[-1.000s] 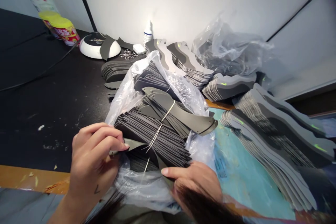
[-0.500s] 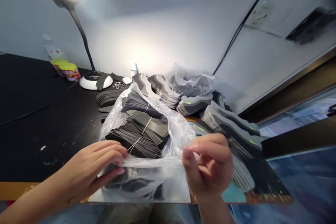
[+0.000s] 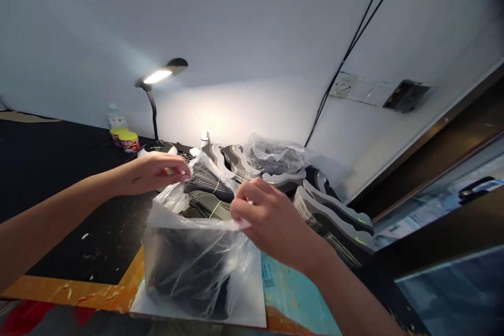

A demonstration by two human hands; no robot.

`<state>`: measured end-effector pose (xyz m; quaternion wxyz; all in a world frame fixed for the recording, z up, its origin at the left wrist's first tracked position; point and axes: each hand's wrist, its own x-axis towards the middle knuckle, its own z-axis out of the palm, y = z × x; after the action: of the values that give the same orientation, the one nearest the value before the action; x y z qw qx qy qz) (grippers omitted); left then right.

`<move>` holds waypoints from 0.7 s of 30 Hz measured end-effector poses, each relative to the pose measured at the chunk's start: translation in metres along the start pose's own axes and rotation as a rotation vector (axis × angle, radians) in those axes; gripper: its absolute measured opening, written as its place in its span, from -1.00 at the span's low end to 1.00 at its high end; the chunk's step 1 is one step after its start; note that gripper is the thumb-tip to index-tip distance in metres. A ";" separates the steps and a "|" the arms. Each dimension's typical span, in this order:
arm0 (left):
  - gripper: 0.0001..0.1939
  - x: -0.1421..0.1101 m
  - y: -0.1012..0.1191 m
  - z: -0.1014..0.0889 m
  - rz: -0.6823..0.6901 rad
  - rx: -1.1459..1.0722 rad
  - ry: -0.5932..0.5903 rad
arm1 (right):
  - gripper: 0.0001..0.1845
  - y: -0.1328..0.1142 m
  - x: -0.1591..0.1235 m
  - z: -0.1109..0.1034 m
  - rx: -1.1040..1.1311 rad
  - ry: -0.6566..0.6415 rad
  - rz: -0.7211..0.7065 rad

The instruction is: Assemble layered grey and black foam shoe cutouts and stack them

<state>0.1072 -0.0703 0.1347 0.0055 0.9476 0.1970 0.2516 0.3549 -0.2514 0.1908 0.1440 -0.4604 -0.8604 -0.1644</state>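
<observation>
A clear plastic bag [image 3: 185, 268] stands at the near edge of the table, with bundles of dark grey shoe-upper pieces [image 3: 208, 181] inside, tied by pale bands. My right hand [image 3: 271, 220] is closed in a pinch on the bag's rim at its right side. At the bag's far left rim is my left hand [image 3: 155, 172], its fingers curled together against the plastic. The bag's near wall is pulled up and hides the lower bundles.
Stacks of grey shoe pieces with yellow-green marks [image 3: 334, 205] lie to the right. Behind sits another plastic bag [image 3: 275, 155]. A lit desk lamp [image 3: 161, 74], yellow-lidded tubs [image 3: 129, 142] and a bottle [image 3: 116, 115] stand at the back left, along the wall.
My left hand has moved up and away, from the near left of the bag to its far left rim. My right hand has shifted left with the rim, raising the near wall. The view has tilted up.
</observation>
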 end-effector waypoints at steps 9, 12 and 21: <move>-0.56 0.086 -0.065 0.025 0.192 0.037 -0.490 | -0.77 -0.012 -0.020 -0.039 0.066 -0.388 -0.016; -0.55 0.090 -0.096 0.006 0.155 0.101 -0.510 | -0.72 0.016 -0.030 -0.042 -0.042 -0.411 0.082; -0.53 0.107 -0.070 -0.094 -0.157 0.366 -0.017 | -0.63 0.118 0.013 -0.075 -0.239 0.100 0.217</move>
<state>0.1217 0.0262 0.2599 -0.1457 0.9165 0.3128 0.2025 0.4542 -0.2115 0.2815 0.1477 -0.5558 -0.7716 -0.2719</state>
